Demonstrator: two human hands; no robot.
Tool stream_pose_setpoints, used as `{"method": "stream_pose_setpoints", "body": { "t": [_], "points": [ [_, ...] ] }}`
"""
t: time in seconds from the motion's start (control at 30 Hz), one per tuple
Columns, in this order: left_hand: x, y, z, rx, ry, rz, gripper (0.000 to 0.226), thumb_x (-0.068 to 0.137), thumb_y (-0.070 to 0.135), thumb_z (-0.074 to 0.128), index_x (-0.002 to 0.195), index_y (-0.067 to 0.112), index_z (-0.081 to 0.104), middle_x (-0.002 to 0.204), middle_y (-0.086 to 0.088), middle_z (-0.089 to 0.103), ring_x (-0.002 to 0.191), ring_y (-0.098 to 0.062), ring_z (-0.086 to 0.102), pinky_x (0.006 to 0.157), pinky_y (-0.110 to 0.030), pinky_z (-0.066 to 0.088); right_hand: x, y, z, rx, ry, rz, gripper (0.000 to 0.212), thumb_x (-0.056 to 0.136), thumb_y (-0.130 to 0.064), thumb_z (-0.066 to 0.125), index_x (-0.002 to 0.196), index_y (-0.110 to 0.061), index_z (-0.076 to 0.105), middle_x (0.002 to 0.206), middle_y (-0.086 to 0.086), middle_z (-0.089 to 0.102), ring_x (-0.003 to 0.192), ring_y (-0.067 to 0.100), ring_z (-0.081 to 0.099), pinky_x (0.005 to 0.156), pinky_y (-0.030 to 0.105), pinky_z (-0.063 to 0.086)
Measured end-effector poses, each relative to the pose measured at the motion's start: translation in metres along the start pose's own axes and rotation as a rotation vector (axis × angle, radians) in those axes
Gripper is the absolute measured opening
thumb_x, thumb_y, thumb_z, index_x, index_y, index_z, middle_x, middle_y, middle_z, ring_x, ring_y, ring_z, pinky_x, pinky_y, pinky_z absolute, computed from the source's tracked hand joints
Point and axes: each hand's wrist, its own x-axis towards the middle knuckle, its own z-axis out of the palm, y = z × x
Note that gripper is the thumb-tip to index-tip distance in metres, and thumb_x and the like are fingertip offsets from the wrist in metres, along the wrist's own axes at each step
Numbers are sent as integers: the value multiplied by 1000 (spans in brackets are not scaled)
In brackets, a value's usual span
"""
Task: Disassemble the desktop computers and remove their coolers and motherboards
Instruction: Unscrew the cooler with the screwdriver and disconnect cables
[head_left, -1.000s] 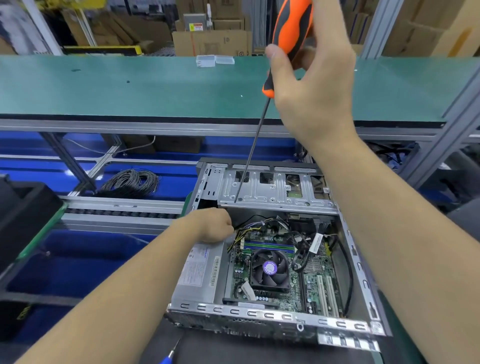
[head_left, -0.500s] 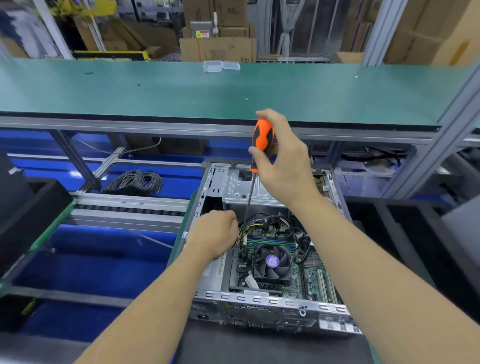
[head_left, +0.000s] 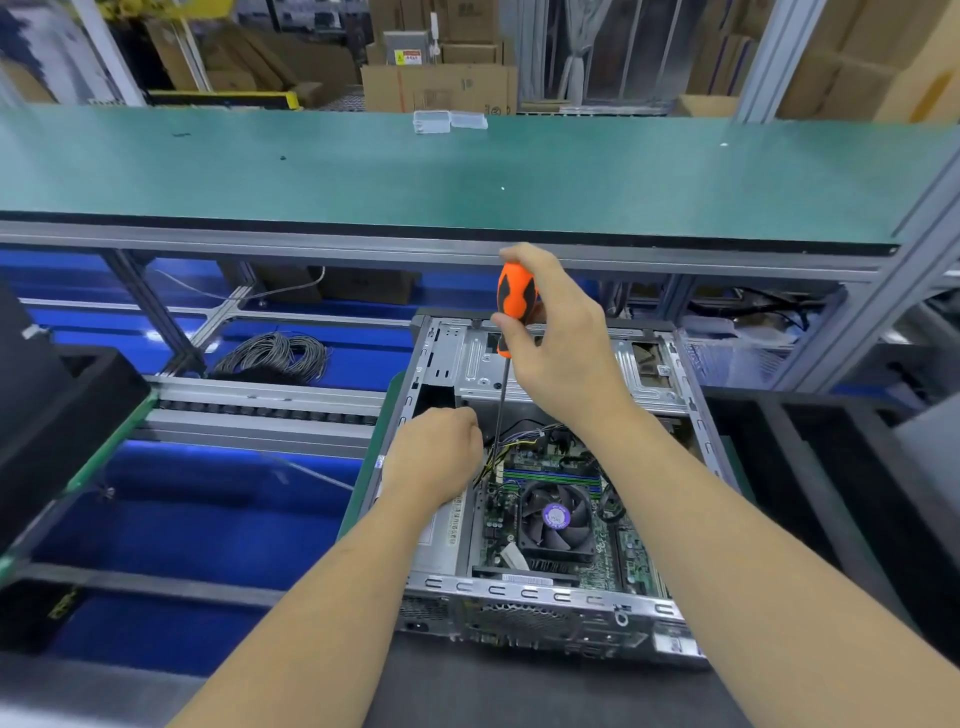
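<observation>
Right hand (head_left: 558, 345) gripping orange screwdriver (head_left: 511, 306) upright over open computer case (head_left: 691, 405), left hand (head_left: 434, 457) curled, grasp hidden

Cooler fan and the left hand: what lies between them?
In the head view, yellow and black cables and a strip of motherboard lie between the cooler fan and the left hand.

Bright, even overhead light fills the frame, casting only soft, faint shadows, with the green shelf (head_left: 467, 171) across the upper half evenly lit and free of strong glare. Wide-angle distortion bows straight rails toward the left and right edges, and the cardboard boxes (head_left: 436, 83) along the top are soft and slightly blurred. The blue surface (head_left: 171, 519) at lower left glows saturated, while the centre stays sharpest.
</observation>
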Motion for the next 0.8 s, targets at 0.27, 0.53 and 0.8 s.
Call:
{"method": "stream_pose_setpoints", "body": {
  "t": [0.27,0.53,0.8],
  "points": [
    [1,-1,1,2,-18,7,25,93,21,41,75,15,56,68,0,59,67,-23,56,56,-33,46,-3,-5,1,-36,-47,-81,50,88,-5,68,135,-10,51,112,-1,57,87,6,44,75,20,43],
    [5,-4,2,-6,-112,-20,22,90,25,41,85,23,63,79,6,63,73,-19,59,63,-33,52,6,-14,-13,21,22,-98,52,87,-4,68,135,-11,50,103,-24,44,90,5,48,82,33,55],
    [11,-1,0,16,-332,-26,36,83,34,55,118,40,62,106,14,68,90,-14,63,75,-27,50,25,-30,-52,66,104,-66,51,87,-7,66,133,-17,47,94,-21,47,78,20,57,76,45,56]
  ]
}}
